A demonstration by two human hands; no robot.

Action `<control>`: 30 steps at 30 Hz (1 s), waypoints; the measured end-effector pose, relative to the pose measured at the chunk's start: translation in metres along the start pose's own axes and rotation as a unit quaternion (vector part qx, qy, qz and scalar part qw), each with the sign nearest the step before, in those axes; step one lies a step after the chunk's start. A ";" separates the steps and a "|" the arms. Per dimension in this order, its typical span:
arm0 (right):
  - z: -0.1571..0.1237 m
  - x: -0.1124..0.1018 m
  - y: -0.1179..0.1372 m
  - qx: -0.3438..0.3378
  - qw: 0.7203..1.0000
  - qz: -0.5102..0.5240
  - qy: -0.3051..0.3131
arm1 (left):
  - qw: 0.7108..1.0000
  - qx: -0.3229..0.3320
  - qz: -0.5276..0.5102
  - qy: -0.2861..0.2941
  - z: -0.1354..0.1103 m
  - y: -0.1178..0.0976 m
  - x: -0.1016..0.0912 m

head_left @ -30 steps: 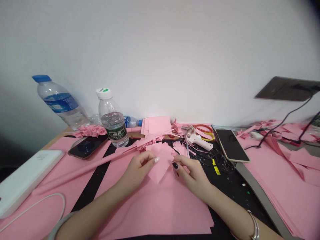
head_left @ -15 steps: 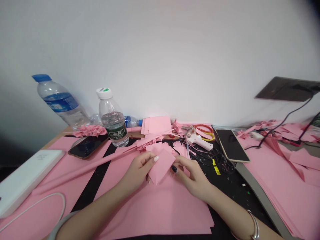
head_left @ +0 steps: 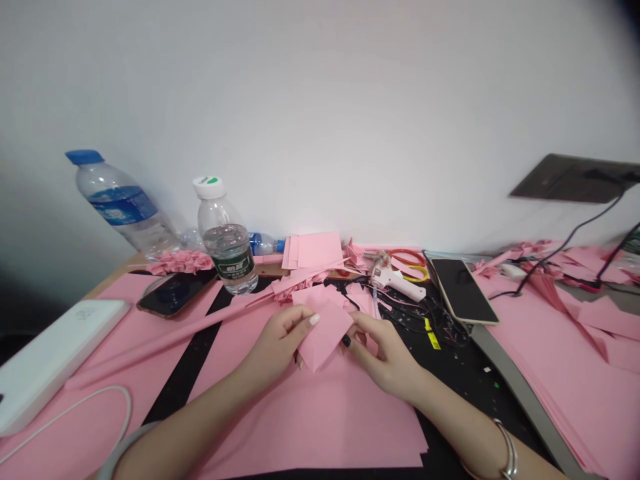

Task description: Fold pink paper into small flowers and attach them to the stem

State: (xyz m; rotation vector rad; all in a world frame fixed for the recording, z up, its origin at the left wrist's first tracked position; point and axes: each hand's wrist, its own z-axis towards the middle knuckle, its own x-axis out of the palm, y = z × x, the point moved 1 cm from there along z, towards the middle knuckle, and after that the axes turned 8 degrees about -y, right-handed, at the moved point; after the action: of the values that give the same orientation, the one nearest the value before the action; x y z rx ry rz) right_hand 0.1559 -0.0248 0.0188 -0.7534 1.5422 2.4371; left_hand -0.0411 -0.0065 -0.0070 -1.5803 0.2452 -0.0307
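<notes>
A folded piece of pink paper (head_left: pixel 323 337) sits between my two hands, just above a large pink sheet (head_left: pixel 310 427). My left hand (head_left: pixel 277 345) pinches its left edge between thumb and fingers. My right hand (head_left: pixel 383 357) grips the right edge, its dark-nailed thumb pressed against the fold. Other pink paper pieces (head_left: pixel 325 297) lie just behind the folded piece, partly hidden by it. A long rolled pink paper stick (head_left: pixel 160 343) runs diagonally off to the left of my left hand.
A hot glue gun (head_left: pixel 395 281), red-and-yellow scissors (head_left: pixel 407 263), tangled black cables, two phones (head_left: pixel 463 290) (head_left: pixel 175 295), water bottles (head_left: pixel 227 243) and a white power bank (head_left: pixel 57 363) stand around the black mat. Pink paper stacks lie right.
The folded piece has shifted slightly right and now lies flatter and more squared between my hands. My right hand has moved closer and grips its right edge; my left hand has turned a little.
</notes>
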 end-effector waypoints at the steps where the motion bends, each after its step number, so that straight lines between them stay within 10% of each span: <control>1: 0.000 0.000 0.000 0.001 1.000 -0.001 0.002 | 1.000 0.000 -0.001 0.000 0.000 0.000 0.000; 30: 0.001 0.002 -0.006 0.027 1.000 0.016 -0.002 | 0.999 0.005 -0.002 0.052 -0.003 0.000 0.003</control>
State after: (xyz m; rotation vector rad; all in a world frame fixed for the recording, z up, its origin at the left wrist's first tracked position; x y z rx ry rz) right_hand 0.1561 -0.0215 0.0127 -0.7179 1.6235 2.4083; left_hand -0.0393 -0.0103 -0.0078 -1.5721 0.3221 -0.1169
